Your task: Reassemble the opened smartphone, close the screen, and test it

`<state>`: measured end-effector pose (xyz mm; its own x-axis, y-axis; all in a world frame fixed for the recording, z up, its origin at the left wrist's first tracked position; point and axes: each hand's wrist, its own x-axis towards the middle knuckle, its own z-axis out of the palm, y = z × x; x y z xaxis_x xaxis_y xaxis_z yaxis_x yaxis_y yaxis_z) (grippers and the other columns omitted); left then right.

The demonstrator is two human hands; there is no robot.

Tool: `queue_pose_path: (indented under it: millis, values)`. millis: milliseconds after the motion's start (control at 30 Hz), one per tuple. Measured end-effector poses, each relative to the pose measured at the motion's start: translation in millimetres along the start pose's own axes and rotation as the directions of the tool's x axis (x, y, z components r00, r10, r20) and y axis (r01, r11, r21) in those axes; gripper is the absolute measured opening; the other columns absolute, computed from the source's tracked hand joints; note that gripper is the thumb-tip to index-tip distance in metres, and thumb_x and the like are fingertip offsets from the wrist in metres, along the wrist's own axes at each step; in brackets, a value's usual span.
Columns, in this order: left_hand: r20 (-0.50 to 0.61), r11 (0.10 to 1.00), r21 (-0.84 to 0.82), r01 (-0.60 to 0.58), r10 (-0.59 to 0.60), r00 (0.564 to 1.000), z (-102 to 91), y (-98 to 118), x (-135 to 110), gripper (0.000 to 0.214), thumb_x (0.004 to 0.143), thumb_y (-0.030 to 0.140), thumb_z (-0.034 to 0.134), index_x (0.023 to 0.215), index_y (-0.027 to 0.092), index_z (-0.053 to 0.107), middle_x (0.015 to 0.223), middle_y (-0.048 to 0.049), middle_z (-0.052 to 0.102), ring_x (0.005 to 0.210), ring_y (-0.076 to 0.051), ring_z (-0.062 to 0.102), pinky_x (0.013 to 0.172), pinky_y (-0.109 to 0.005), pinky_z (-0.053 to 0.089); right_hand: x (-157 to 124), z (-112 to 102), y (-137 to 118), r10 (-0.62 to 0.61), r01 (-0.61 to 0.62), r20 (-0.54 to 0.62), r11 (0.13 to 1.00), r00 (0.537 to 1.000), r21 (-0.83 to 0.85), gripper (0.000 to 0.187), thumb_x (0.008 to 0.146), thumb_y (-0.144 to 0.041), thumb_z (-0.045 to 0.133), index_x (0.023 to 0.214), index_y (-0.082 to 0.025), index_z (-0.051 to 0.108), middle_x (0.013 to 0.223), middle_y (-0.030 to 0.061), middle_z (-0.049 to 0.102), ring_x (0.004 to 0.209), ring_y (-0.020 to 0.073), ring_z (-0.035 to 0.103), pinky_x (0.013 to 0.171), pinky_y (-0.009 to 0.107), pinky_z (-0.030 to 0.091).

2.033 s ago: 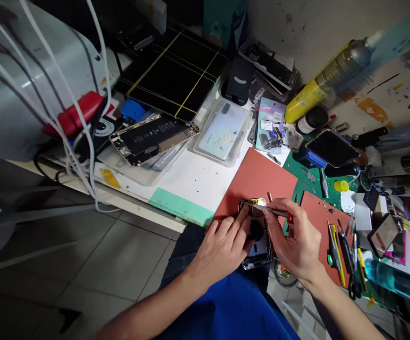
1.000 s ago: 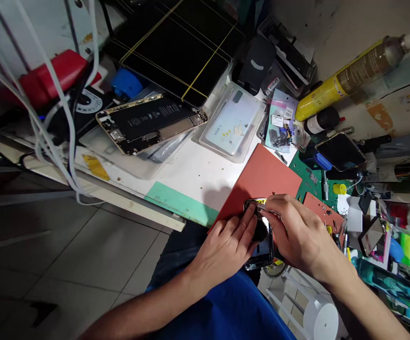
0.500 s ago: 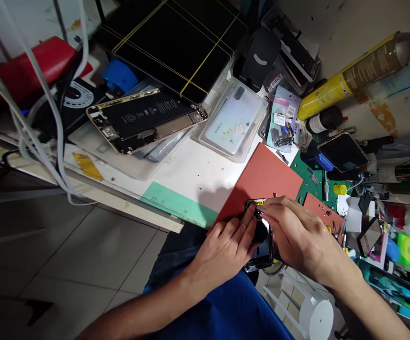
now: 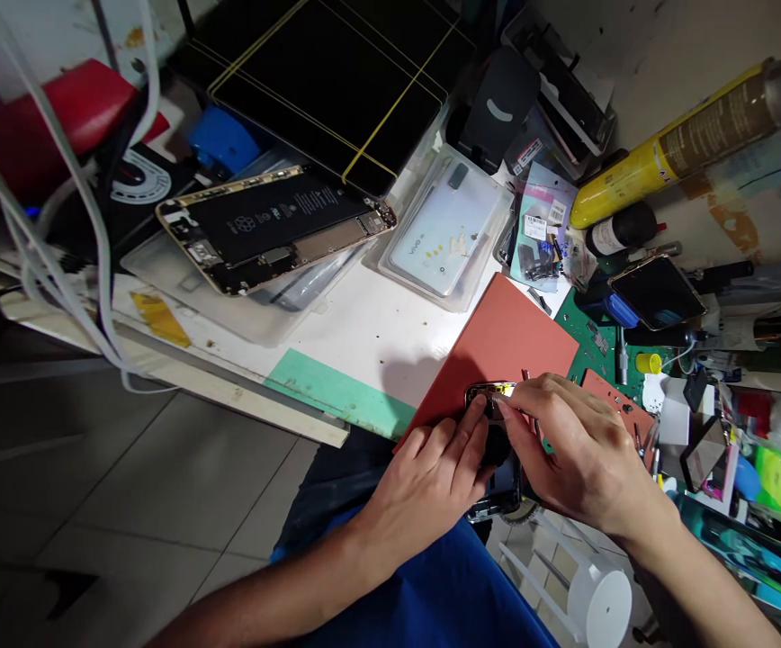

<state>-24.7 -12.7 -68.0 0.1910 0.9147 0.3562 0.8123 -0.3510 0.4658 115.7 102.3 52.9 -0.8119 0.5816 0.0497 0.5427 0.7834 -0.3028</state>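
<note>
A small opened phone [image 4: 498, 486] lies on the red mat [image 4: 498, 346] at the desk's front edge. My left hand [image 4: 431, 481] rests on its left side, fingers curled, fingertips pressing near the top. My right hand [image 4: 576, 450] is closed round a thin metal tool, tweezers or a driver, whose tip [image 4: 498, 400] touches the phone's upper end by a yellow part. Most of the tool is hidden under my fingers.
An opened gold phone [image 4: 269, 225] and a white phone back in a clear tray [image 4: 444, 229] lie behind. A black panel with yellow lines [image 4: 336, 81] is further back. A yellow spray can [image 4: 687, 144], loose tools on a green mat [image 4: 596, 337] and white cables [image 4: 46, 225] crowd the sides.
The view has swung a little left and down. My right hand has closed in over the phone's top, hiding most of the tool. My left hand has stayed on the phone.
</note>
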Motion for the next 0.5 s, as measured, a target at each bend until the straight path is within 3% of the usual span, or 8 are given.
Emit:
queue_pose_path:
  millis: [500]
  values:
    - [-0.019,1.000,-0.016,0.005,-0.006,1.000,1.9,-0.1,-0.7,0.052,0.100,0.036,0.069,0.143,0.006,0.063,0.153,-0.0169,0.063,0.106,-0.025,0.064,0.084,-0.041,0.049,-3.9,6.5,0.9,0.019,-0.021,-0.033,0.998,0.999,-0.061,0.011,0.105,-0.008,0.058,0.110,-0.018,0.058,0.082,-0.0006,0.060,0.070,0.0142,0.051,0.065,0.030,0.046]
